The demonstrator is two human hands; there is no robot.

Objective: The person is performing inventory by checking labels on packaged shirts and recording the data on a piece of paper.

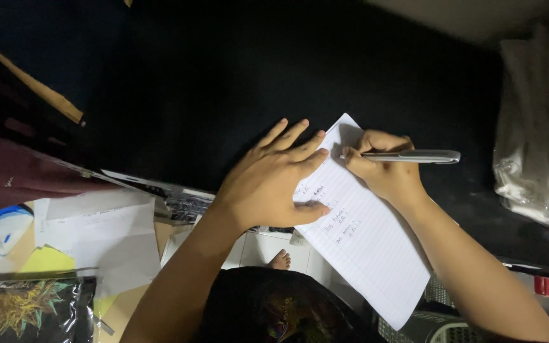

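Lined paper [370, 248] lies slanted on a black surface [223, 82], its near corner hanging past the edge toward the person's lap. Left hand [274, 181] presses flat on the sheet's left side, fingers spread and gripping nothing, thumb beside a few handwritten lines. Right hand [386, 168], just right of it and beyond the writing, is closed around a silver pen [411, 156], whose tip meets the sheet near its far corner. Left of the holding hand lie loose papers [96, 228]. Farther right sits a crumpled plastic bag [538, 127].
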